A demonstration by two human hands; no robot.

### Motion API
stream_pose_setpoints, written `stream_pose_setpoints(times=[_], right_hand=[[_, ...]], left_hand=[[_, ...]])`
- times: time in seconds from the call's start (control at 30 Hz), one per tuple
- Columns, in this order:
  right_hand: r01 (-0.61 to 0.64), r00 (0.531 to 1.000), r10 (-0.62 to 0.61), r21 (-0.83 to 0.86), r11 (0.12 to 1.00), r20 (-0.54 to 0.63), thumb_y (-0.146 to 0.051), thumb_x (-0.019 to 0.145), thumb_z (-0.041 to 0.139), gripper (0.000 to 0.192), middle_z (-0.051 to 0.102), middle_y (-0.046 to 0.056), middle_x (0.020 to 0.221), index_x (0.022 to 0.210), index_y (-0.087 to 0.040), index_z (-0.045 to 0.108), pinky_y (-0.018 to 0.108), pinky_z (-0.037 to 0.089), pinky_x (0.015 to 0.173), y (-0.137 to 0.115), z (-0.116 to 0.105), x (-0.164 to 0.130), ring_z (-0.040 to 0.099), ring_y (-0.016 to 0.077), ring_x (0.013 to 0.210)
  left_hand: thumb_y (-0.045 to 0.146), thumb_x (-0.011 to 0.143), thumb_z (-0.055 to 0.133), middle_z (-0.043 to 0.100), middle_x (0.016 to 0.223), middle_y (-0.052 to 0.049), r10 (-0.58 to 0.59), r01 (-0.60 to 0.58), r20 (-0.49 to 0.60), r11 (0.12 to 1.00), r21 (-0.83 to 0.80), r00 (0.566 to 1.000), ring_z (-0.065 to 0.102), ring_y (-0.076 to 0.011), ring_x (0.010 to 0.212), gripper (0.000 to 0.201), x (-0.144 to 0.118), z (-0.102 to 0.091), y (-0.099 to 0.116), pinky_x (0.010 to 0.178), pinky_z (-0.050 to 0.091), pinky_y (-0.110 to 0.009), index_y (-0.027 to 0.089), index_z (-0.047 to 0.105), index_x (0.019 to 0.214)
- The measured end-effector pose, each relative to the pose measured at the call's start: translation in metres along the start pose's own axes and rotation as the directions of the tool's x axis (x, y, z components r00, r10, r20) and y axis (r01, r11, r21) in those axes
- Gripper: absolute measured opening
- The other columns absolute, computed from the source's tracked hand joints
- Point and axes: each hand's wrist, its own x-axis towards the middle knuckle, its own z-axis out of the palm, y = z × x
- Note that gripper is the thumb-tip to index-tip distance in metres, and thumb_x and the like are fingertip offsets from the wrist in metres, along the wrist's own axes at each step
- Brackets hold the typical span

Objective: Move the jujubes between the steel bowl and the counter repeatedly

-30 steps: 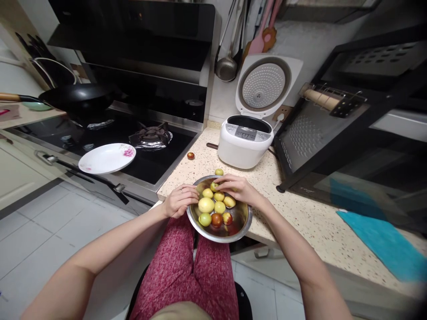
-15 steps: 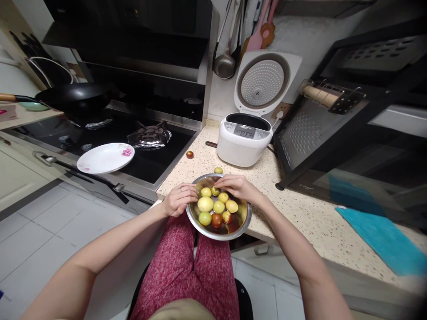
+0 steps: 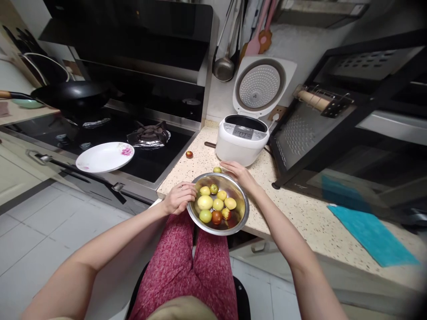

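Observation:
A round stainless steel bowl (image 3: 245, 213) rests over my knees against the counter's edge. In it lie several jujubes (image 3: 205, 202), mostly yellow-green, with a couple of reddish-brown ones. My left hand (image 3: 180, 197) has its fingers closed over the bowl's left rim. Just past the far rim, a single green jujube (image 3: 217, 170) sits on the counter. My right hand (image 3: 237, 173) is stretched out over that far rim, fingers extended and apart from the jujube, with nothing visible in them.
A white rice cooker (image 3: 242, 140) stands behind the bowl with its lid up. One red-brown jujube (image 3: 189, 154) lies left of it. A flowered white plate (image 3: 105, 157) rests on the stove, near a black wok (image 3: 70, 95). On the right lie a teal cloth (image 3: 370, 235) and a black rack.
My right hand has come out of the bowl and moved up over its far rim, near the green jujube on the counter. My left hand has stayed on the rim.

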Motion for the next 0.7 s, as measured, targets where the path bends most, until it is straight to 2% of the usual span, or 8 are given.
stream_pose_setpoints(times=[0.17,0.3,0.4,0.53,0.6,0.7], right_hand=[[-0.019,0.994,0.017,0.023,1.000,0.104,-0.013,0.104,0.046,0.045,0.061,0.009,0.148,0.142,-0.029,0.063,0.046,0.049,0.117,-0.003,0.014,0.004,0.059,0.0215,0.136],[-0.030,0.995,0.031,-0.014,0.999,0.090,-0.014,0.103,0.046,0.038,0.069,0.010,0.136,0.129,-0.024,0.071,0.044,0.055,0.110,-0.005,0.016,0.005,0.066,0.0222,0.126],[0.002,1.000,-0.003,-0.046,0.999,-0.018,-0.021,0.103,0.054,0.030,0.073,0.010,0.127,0.126,-0.024,0.073,0.045,0.059,0.102,-0.009,0.008,0.006,0.070,0.0245,0.117],[0.075,0.982,-0.079,-0.030,0.997,-0.172,-0.026,0.102,0.060,0.031,0.073,0.011,0.126,0.132,-0.026,0.070,0.046,0.060,0.101,-0.028,-0.015,0.002,0.070,0.0262,0.116],[0.132,0.979,-0.126,0.027,0.991,-0.159,-0.025,0.102,0.061,0.032,0.073,0.011,0.127,0.133,-0.027,0.070,0.045,0.060,0.101,-0.041,-0.024,0.000,0.070,0.0256,0.116],[0.214,0.977,-0.210,0.143,0.966,-0.038,-0.025,0.100,0.065,0.034,0.075,0.009,0.125,0.134,-0.028,0.070,0.043,0.062,0.099,-0.059,-0.028,-0.003,0.072,0.0242,0.114]], left_hand=[[0.027,0.107,0.025,0.072,0.079,-0.007,-0.045,0.045,-0.044,0.999,0.010,0.998,0.072,-0.0198,0.082,0.043,-0.002,0.001,-0.001,0.093,0.059,-0.041,0.018,0.061,0.086],[0.027,0.108,0.024,0.073,0.081,-0.007,-0.055,0.056,-0.034,0.998,0.014,0.998,0.072,-0.0200,0.083,0.045,-0.001,0.000,0.000,0.094,0.058,-0.042,0.018,0.063,0.087],[0.029,0.108,0.024,0.074,0.082,-0.007,-0.055,0.056,-0.042,0.998,0.012,0.998,0.072,-0.0201,0.084,0.046,-0.001,0.000,0.000,0.094,0.058,-0.042,0.018,0.065,0.089],[0.033,0.109,0.020,0.071,0.078,-0.007,-0.067,0.068,-0.090,0.998,0.009,0.994,0.070,-0.0202,0.082,0.052,-0.004,0.004,-0.002,0.093,0.058,-0.042,0.019,0.062,0.083],[0.035,0.110,0.019,0.069,0.077,-0.007,-0.073,0.074,-0.099,0.997,0.009,0.992,0.069,-0.0202,0.080,0.053,-0.005,0.006,-0.002,0.091,0.058,-0.042,0.018,0.060,0.081],[0.036,0.110,0.018,0.069,0.077,-0.007,-0.080,0.081,-0.096,0.997,0.010,0.992,0.069,-0.0198,0.080,0.054,-0.006,0.007,-0.002,0.091,0.058,-0.042,0.019,0.061,0.081]])
